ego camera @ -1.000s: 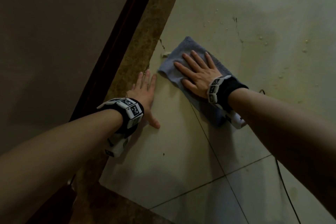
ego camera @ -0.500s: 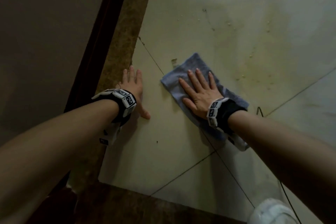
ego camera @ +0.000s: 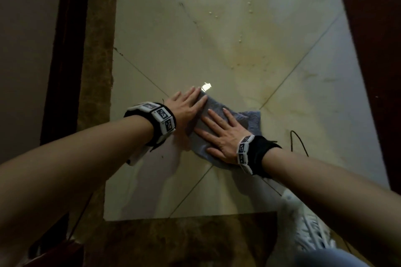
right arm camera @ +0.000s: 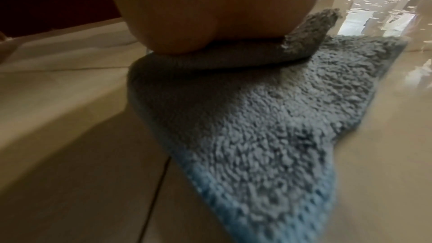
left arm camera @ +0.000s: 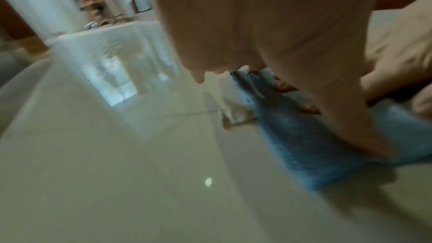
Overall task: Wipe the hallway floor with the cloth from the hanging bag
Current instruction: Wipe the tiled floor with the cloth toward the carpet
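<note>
A blue-grey terry cloth lies partly folded on the pale tiled hallway floor. My right hand lies flat on its middle with the fingers straight and spread. My left hand lies flat beside it, fingers straight, over the cloth's left edge. In the left wrist view my left hand presses its thumb on the cloth. In the right wrist view the heel of my right hand sits on a fold of the cloth.
A brown stone border runs along the left and across the near edge. Dark wooden frames flank both sides. Droplets and a yellowish stain mark the tiles ahead. A black cable and a white shoe are at the right.
The cloth slid with my right hand away from the left border toward the hallway's middle. My left hand left the bare floor and now rests on the cloth's left edge.
</note>
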### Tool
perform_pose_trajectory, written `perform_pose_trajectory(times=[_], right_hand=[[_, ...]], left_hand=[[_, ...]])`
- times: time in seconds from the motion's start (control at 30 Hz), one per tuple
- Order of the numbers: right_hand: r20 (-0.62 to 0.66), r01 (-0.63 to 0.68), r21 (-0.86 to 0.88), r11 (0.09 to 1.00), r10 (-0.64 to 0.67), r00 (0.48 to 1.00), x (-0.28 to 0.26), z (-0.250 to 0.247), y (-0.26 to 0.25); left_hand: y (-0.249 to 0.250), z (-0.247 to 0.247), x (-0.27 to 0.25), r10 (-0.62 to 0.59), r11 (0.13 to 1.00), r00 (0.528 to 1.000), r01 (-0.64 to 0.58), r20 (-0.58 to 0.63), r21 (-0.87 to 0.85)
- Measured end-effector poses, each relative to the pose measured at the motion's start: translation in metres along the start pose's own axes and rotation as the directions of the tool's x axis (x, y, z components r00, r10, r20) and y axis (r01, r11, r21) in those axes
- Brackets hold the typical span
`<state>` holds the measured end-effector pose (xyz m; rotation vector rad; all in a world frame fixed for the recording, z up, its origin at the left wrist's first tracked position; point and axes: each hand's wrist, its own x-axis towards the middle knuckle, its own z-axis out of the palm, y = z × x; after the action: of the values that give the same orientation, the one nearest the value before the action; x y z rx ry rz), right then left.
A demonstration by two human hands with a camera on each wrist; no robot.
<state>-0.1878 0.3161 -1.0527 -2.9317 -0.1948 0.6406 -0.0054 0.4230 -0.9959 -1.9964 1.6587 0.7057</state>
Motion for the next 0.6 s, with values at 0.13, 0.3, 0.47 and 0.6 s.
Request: perform_pose_trajectory(times=[0.13, 0.3, 0.47, 0.6], right_hand=[[0.032, 0.01, -0.007, 1.0, -0.009, 0.999, -0.033, 0.01, 0.007], [0.095, 0.036, -0.011, 0.999, -0.034, 0.995, -0.067, -0.011, 0.017], [0.205, -0.011, -0.052, 0.999, 0.021, 0.979, -0.106, -0.048, 0.027], [0.322, 0.063, -0.057, 0.996, -0.042, 0.946, -0.127, -0.056, 0.028]], left_hand=[[0.013, -0.004, 0.013, 0.176, 0.973, 0.984, -0.168, -0.038, 0.158], [0.023, -0.004, 0.024, 0.28, 0.93, 0.957, -0.248, -0.083, 0.271], [0.026, -0.009, 0.029, 0.286, 0.915, 0.952, -0.239, -0.105, 0.327], [0.026, -0.011, 0.032, 0.25, 0.914, 0.962, -0.197, -0.109, 0.356]])
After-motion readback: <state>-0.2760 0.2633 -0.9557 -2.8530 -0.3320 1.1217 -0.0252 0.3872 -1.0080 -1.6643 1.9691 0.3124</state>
